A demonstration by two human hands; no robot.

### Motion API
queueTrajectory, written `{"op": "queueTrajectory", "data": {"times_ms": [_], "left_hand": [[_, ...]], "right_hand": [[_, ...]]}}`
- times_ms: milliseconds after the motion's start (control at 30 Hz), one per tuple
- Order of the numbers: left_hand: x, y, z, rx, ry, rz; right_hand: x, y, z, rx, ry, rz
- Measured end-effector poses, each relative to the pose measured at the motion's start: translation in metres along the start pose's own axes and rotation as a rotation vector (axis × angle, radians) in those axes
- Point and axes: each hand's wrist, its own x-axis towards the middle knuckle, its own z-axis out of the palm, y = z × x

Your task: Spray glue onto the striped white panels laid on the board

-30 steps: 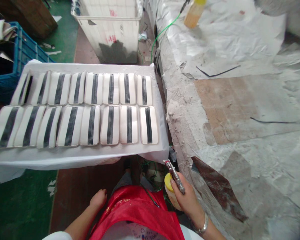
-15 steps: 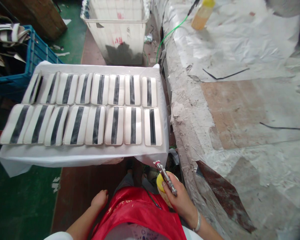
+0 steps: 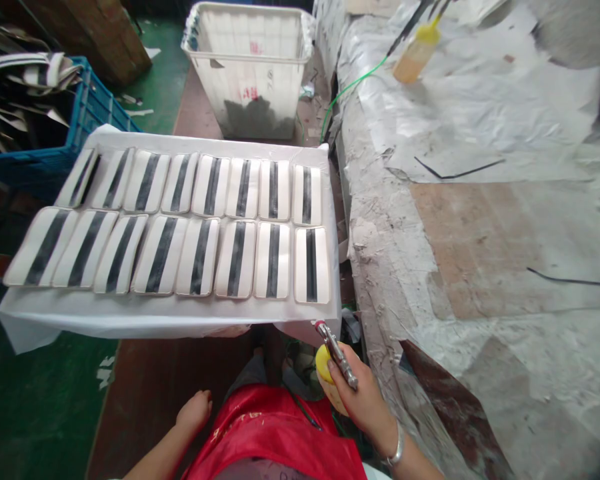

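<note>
Sixteen pads (image 3: 272, 260) in two rows on table (image 3: 155, 313). Gripping spray gun (image 3: 336, 355) in right hand (image 3: 365, 390), bottle (image 3: 333, 397) beneath, with left hand (image 3: 194, 411) curled closed, apparently empty. Looks like pre-spray positioning; probably calls for aiming spray gun over pads next.

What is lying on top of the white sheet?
Two rows of pale pads, each with a dark stripe, lie on the white sheet. Whatever surface supports them is covered.
</note>
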Motion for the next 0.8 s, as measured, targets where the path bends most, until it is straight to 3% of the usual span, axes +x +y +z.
{"op": "queueTrajectory", "data": {"times_ms": [800], "left_hand": [[0.013,-0.005,-0.024,-0.026,-0.019,0.0]], "right_hand": [[0.073,-0.016,-0.015,0.01,0.134,-0.054]]}}
